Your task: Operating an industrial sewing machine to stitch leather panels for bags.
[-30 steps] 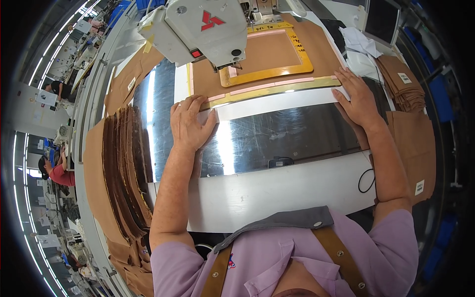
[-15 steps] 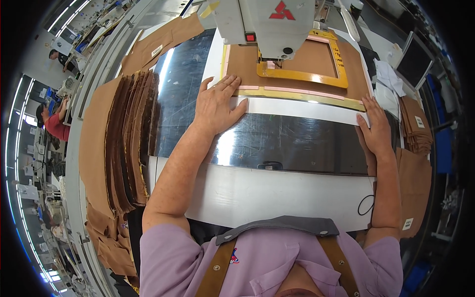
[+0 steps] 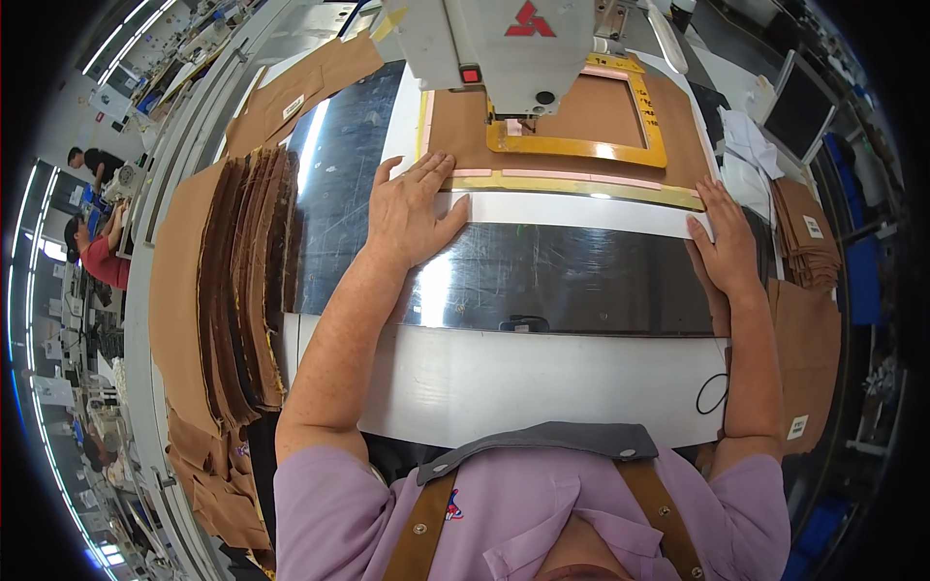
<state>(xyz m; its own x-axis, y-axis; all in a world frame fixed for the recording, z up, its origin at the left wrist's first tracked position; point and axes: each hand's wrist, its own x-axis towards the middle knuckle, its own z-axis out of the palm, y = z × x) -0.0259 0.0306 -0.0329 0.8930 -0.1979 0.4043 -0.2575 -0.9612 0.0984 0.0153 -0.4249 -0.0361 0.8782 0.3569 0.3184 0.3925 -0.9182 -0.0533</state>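
My left hand lies flat with its fingers apart on the left end of a white sewing template edged with yellow and pink strips. At the template's right end rests my right hand, its fingers stretched out along the corner. A brown fabric panel lies within the template. On top of it sits a yellow clamp frame, under the white head of a sewing machine. The needle area is partly hidden by the machine head. Below the template is a shiny metal plate.
A thick stack of brown fabric pieces stands at the left. More folded brown pieces lie at the right, near a dark monitor and crumpled white cloth. A black cord loop lies near my right forearm. Two people work far left.
The whole view has shifted slightly, with the scene sitting a little further left. Both hands keep their places on the template.
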